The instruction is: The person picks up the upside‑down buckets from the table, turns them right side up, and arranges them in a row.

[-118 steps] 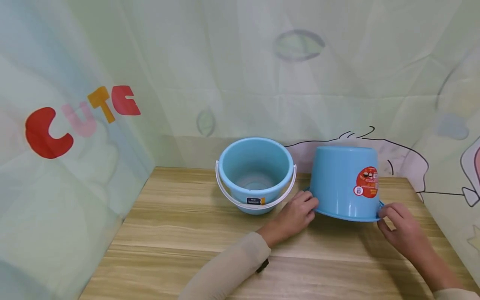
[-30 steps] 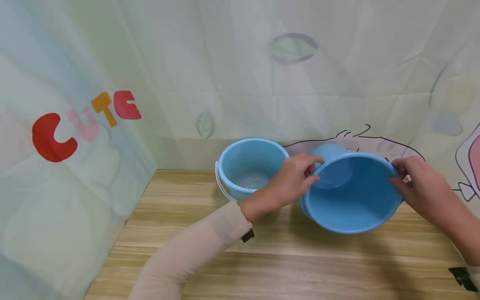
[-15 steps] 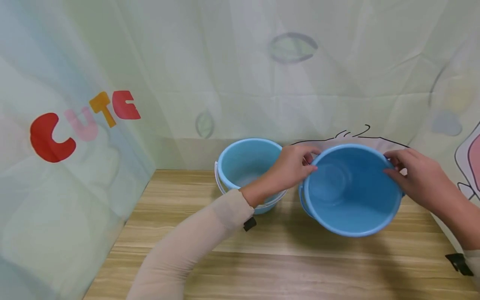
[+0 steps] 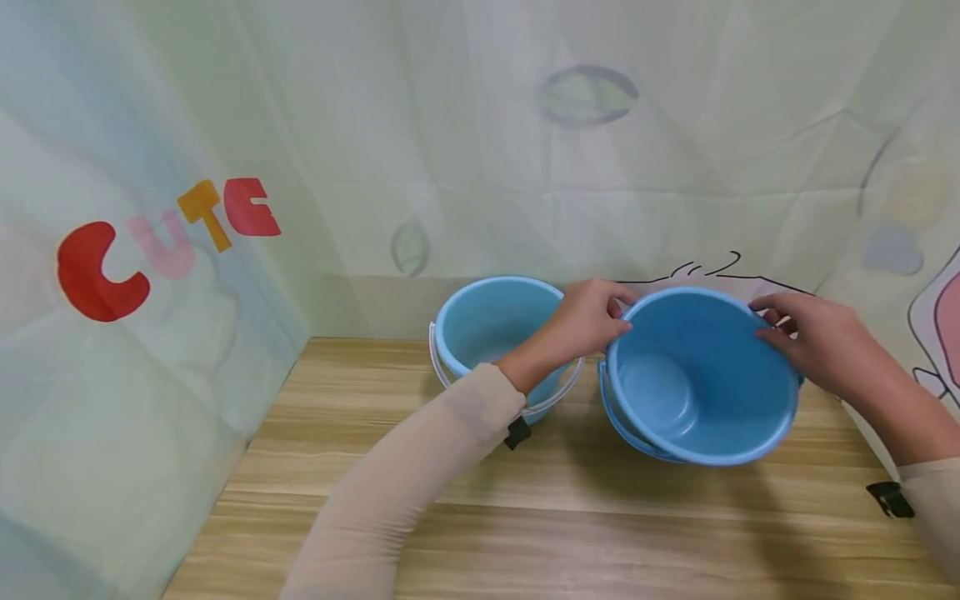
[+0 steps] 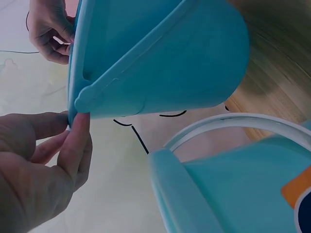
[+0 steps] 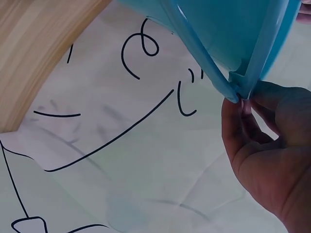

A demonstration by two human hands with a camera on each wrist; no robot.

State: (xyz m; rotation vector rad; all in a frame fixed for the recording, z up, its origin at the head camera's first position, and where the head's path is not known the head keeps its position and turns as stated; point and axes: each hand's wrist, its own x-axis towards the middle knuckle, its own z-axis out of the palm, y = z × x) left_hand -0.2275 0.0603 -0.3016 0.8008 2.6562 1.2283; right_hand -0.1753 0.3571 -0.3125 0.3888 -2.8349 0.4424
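A blue bucket (image 4: 675, 392) is tilted with its mouth toward me, its inside showing bare walls and a round base. My left hand (image 4: 588, 321) pinches its rim on the left, near the handle joint seen in the left wrist view. On the opposite side my right hand (image 4: 813, 342) pinches the rim between thumb and fingers, also beside a handle joint. The bucket's blue handle (image 4: 630, 433) hangs under the rim. A lighter blue bucket (image 4: 480, 321) with a white handle (image 4: 558, 396) stands upright to the left, partly hidden behind my left hand and forearm.
The wood-grain table (image 4: 525, 533) carries both buckets' shadows. A printed cloth (image 4: 480, 167) hangs behind and along the sides, with letters reading CUTE (image 4: 105, 275) on the left. Black straps (image 4: 890, 498) show at the wrists.
The blue bucket was upside down on the table earlier; both hands have turned its mouth toward me. In the last half second it has tipped further upright. The white-handled bucket has stayed put.
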